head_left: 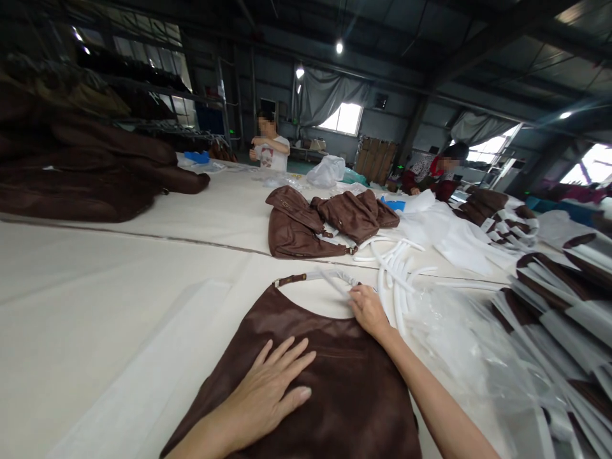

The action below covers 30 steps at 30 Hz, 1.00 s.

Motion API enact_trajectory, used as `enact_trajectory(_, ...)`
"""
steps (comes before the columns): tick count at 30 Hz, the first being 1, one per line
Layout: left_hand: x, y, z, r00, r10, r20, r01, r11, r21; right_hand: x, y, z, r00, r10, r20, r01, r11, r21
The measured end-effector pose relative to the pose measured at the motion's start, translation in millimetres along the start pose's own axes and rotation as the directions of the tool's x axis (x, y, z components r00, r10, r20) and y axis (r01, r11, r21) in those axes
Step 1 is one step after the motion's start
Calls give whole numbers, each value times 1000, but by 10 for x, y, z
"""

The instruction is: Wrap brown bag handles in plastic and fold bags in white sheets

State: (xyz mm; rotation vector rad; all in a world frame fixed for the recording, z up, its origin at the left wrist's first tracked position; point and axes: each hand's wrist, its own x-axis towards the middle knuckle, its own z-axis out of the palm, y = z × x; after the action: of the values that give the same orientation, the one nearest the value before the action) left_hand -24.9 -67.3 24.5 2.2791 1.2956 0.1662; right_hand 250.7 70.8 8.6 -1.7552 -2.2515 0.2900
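Observation:
A dark brown bag (335, 382) lies flat on the pale table in front of me, its curved strap (292, 278) at the far end. White wrapping (329, 275) covers part of the strap. My left hand (272, 386) rests palm down on the bag's front with its fingers spread. At the strap's right side, my right hand (370, 309) is closed, fingers pressed together around the wrapped strap near the bag's upper corner. A thin pale strip, blurred, shows just left of those fingertips.
More brown bags (296, 223) lie beyond the strap, beside white foam tubes (394, 271). Brown bags (86, 172) are heaped at the left. Clear plastic (454, 344) and wrapped stacked pieces (559, 319) lie at the right. Two people (271, 150) are across the table.

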Motion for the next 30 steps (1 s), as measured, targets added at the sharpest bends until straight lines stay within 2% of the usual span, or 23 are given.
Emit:
enact_trajectory(2,4,-27,23,1000,21,-19,-21,1000,12,-140,-28,15,991,-111,80,111,994,11)
enact_trajectory(3,10,-37,30,999,27,-20,-27,999,19,-199,-28,18,988,-124,93,124,992,6)
enact_trajectory(8,39,-20,19,1000,-5,14,4,999,42,-375,17,-6,999,-9,50,13,997,-75)
enact_trajectory(11,-50,15,-1,999,-24,39,23,999,40,-487,-35,-19,997,-23,76,29,996,-82)
enact_trajectory(14,-264,42,-19,998,-18,65,16,999,27,-704,-147,-26,993,-62,100,68,996,-59)
enact_trajectory(18,-529,115,-137,987,-12,160,13,1000,-6,-1043,-215,-47,980,-161,114,151,984,94)
enact_trajectory(20,-524,166,-254,973,-14,230,18,1000,-15,-1104,-139,-69,989,-131,61,111,960,257)
enact_trajectory(22,-393,199,-386,973,-22,230,27,1000,-15,-1042,9,-93,999,17,-35,-3,932,363)
enact_trajectory(25,2,178,-560,995,-34,96,36,999,-23,-770,259,-111,969,212,-124,-157,922,353)
enact_trajectory(27,346,111,-642,999,-29,-18,29,1000,3,-543,365,-98,965,240,-109,-198,933,299)
enact_trajectory(30,889,-27,-697,987,-50,-151,68,990,121,-245,396,-46,963,261,-68,-242,947,212)
